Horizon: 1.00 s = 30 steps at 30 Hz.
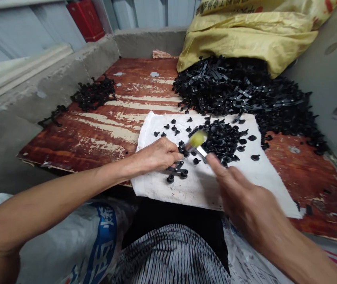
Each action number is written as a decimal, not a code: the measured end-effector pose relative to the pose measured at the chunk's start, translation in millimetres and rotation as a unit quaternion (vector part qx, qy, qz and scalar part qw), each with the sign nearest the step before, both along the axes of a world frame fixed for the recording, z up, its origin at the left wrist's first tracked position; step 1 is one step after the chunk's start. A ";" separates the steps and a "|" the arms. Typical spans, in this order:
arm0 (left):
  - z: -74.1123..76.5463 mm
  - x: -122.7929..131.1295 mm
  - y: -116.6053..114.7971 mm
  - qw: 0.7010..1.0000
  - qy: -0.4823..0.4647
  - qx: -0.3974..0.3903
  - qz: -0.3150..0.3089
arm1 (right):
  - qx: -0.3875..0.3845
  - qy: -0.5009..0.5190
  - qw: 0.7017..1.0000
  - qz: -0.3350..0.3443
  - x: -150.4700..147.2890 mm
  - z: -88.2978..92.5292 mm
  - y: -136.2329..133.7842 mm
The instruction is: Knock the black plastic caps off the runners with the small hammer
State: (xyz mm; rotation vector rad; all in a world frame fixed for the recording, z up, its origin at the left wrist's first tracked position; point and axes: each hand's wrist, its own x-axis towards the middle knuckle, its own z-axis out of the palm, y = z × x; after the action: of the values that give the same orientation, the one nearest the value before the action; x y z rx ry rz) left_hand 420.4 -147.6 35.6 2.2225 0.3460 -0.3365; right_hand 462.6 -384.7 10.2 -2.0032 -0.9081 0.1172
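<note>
My left hand (164, 153) is closed on a black linkage part (177, 169) above the front of a white cloth (156, 183). Round black feet show at the part's near end. In my right hand (239, 181) is a small hammer (198, 139) with a yellow-green head and a metal shaft; its head is blurred and sits just right of my left fingertips. Behind and right of the hammer lies a pile of small black caps (223, 140) on the cloth, with several loose caps scattered around it.
A yellow sack (245, 35) lies at the back right, beside a large heap of black linkages (230, 85). More linkages (94, 94) lie at the left of the worn red board (97, 138). A low concrete wall (150, 42) and a red box (86, 19) stand behind.
</note>
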 end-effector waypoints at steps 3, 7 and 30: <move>-3.2 -1.1 3.3 1.000 0.000 -0.005 -0.005 | -0.033 -0.084 0.995 0.034 3.0 7.7 4.6; -2.8 -8.0 0.0 0.997 0.000 -0.066 -0.039 | 0.016 -0.062 0.998 -0.004 8.4 24.9 21.5; 14.1 -47.7 0.0 0.993 0.000 -0.098 0.068 | 0.091 0.048 0.994 0.032 -25.0 10.6 54.9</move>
State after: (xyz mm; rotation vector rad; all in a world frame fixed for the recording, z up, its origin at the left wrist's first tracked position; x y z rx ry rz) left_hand 372.6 -147.6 49.7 1.9951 0.4419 -0.2840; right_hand 437.6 -329.8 20.9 -1.7860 -0.8895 0.1609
